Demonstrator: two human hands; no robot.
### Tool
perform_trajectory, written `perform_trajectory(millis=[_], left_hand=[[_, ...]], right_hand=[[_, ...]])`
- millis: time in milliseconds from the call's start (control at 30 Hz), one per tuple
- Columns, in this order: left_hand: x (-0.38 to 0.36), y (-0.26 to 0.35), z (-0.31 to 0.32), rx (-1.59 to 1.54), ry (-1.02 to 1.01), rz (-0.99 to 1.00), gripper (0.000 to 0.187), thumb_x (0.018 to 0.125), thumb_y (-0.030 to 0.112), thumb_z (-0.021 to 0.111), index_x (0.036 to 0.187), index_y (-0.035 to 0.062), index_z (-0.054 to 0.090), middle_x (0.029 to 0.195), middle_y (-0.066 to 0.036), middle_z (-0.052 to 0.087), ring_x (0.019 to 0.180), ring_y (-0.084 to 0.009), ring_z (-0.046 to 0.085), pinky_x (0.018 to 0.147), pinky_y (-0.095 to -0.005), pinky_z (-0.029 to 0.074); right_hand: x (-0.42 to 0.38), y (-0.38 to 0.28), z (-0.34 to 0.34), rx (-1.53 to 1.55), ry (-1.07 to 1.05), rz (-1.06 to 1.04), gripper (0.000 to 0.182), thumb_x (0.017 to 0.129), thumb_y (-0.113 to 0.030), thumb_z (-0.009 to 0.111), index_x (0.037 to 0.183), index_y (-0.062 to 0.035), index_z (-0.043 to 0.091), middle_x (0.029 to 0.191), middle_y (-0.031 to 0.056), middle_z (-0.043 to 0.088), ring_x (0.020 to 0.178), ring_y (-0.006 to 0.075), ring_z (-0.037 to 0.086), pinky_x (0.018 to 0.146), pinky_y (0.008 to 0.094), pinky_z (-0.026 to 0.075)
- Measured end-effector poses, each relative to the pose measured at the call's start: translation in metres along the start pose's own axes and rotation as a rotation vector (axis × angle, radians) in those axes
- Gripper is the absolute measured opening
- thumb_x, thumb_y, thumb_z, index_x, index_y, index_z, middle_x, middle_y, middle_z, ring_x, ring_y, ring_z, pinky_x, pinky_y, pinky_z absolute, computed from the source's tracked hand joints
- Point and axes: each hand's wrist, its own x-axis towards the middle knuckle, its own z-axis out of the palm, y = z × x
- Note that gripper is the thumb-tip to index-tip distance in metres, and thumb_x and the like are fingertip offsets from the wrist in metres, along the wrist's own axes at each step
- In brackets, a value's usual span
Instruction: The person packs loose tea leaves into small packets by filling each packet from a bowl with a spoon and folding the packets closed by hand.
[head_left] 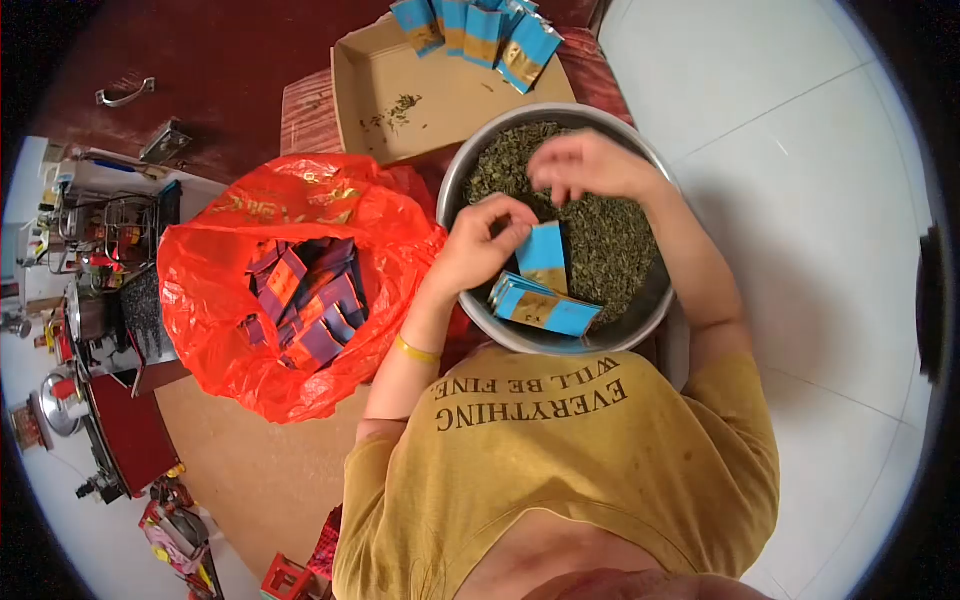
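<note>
A large metal basin (668,312) holds loose dried tea leaves (610,250). My left hand (485,240) is at the basin's left side, its thumb and fingers closed on the top edge of a blue and gold packet (542,250). Just below, inside the near rim, lies a small stack of similar blue packets (548,308). Over the leaves at the far side hovers my right hand (590,168), its fingers bent and apart, slightly blurred. I see no object in it.
Left of the basin stands a red plastic bag (210,310) with purple and orange packets (310,300) inside. Behind is a shallow cardboard box (345,100) with scattered leaf bits and several blue packets (480,35) at its far edge. Pale floor tiles (790,200) lie to the right.
</note>
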Motion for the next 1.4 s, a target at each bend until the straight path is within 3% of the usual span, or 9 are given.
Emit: perform_trajectory(millis=[167, 300, 333, 367, 467, 700, 1000, 1233, 1400], left_hand=[[0.001, -0.011, 0.0, -0.295, 0.175, -0.027, 0.016, 0.092, 0.002, 0.065, 0.107, 0.0016, 0.063, 0.09, 0.003, 0.063, 0.08, -0.0067, 0.055, 0.075, -0.0209, 0.046], [0.006, -0.006, 0.01, -0.302, 0.366, 0.107, 0.053, 0.086, 0.003, 0.07, 0.133, 0.0014, 0.046, 0.11, -0.005, 0.055, 0.091, -0.008, 0.053, 0.078, -0.0223, 0.047], [0.004, -0.006, 0.01, -0.162, 0.383, 0.082, 0.072, 0.081, 0.008, 0.075, 0.142, 0.0008, 0.036, 0.122, -0.014, 0.053, 0.1, -0.0188, 0.058, 0.084, -0.0296, 0.05], [0.003, -0.005, 0.01, -0.155, 0.377, 0.091, 0.072, 0.081, 0.008, 0.075, 0.142, 0.0008, 0.036, 0.122, -0.014, 0.053, 0.1, -0.0188, 0.058, 0.084, -0.0296, 0.05], [-0.002, 0.009, 0.017, 0.489, 0.397, 0.244, 0.087, 0.076, 0.02, 0.08, 0.144, -0.0034, 0.031, 0.129, -0.026, 0.052, 0.117, -0.0404, 0.055, 0.094, -0.0456, 0.047], [-0.001, 0.008, 0.019, 0.593, 0.365, 0.276, 0.081, 0.075, 0.018, 0.08, 0.141, -0.002, 0.039, 0.121, -0.023, 0.059, 0.112, -0.0388, 0.059, 0.094, -0.0428, 0.048], [-0.001, 0.014, 0.021, 0.729, 0.269, 0.314, 0.076, 0.075, 0.018, 0.08, 0.139, -0.0009, 0.043, 0.12, -0.024, 0.06, 0.11, -0.0395, 0.06, 0.093, -0.0432, 0.049], [-0.001, 0.016, 0.021, 0.568, 0.271, 0.251, 0.07, 0.076, 0.018, 0.08, 0.134, -0.003, 0.047, 0.118, -0.023, 0.062, 0.109, -0.0384, 0.06, 0.092, -0.0427, 0.049], [-0.002, 0.012, 0.02, 0.564, 0.239, 0.282, 0.063, 0.076, 0.016, 0.079, 0.129, -0.0008, 0.051, 0.121, -0.022, 0.061, 0.112, -0.0388, 0.059, 0.095, -0.0434, 0.048]], right_hand=[[-0.023, 0.019, 0.026, -0.041, -0.076, -0.122, 0.018, 0.092, -0.017, 0.068, 0.094, 0.0002, 0.065, 0.075, 0.0023, 0.064, 0.067, 0.0071, 0.063, 0.057, 0.0247, 0.049], [-0.02, 0.01, 0.037, 0.098, 0.251, -0.163, 0.022, 0.094, -0.02, 0.066, 0.086, -0.0005, 0.06, 0.072, 0.0003, 0.062, 0.061, 0.0067, 0.061, 0.051, 0.0223, 0.046], [-0.019, 0.007, 0.04, 0.163, 0.36, -0.193, 0.021, 0.094, -0.02, 0.066, 0.088, 0.0003, 0.061, 0.072, 0.0012, 0.062, 0.06, 0.0078, 0.062, 0.051, 0.023, 0.047], [-0.018, 0.003, 0.045, 0.227, 0.467, -0.222, 0.021, 0.094, -0.019, 0.065, 0.09, 0.0012, 0.061, 0.072, 0.0022, 0.063, 0.059, 0.009, 0.062, 0.051, 0.0236, 0.047], [-0.013, 0.004, 0.059, 0.265, 0.442, -0.259, 0.022, 0.094, -0.021, 0.066, 0.091, 0.0008, 0.061, 0.074, 0.0021, 0.063, 0.064, 0.008, 0.062, 0.056, 0.0225, 0.05], [-0.016, 0.019, 0.052, 0.228, 0.268, -0.376, 0.034, 0.098, -0.033, 0.059, 0.091, -0.0002, 0.063, 0.079, -0.0012, 0.063, 0.073, 0.0065, 0.061, 0.065, 0.0223, 0.048], [-0.021, 0.024, 0.041, 0.238, 0.174, -0.238, 0.039, 0.097, -0.043, 0.058, 0.086, -0.0063, 0.066, 0.076, -0.0029, 0.061, 0.065, 0.0061, 0.059, 0.055, 0.0216, 0.045], [-0.02, 0.027, 0.037, 0.37, 0.165, -0.136, 0.037, 0.097, -0.043, 0.058, 0.093, -0.0079, 0.067, 0.078, -0.0024, 0.064, 0.063, 0.0054, 0.06, 0.049, 0.0193, 0.042], [-0.022, 0.029, 0.031, 0.248, 0.203, -0.082, 0.022, 0.095, -0.026, 0.057, 0.098, -0.0054, 0.066, 0.077, -0.0021, 0.065, 0.06, 0.0048, 0.06, 0.048, 0.0185, 0.043]])
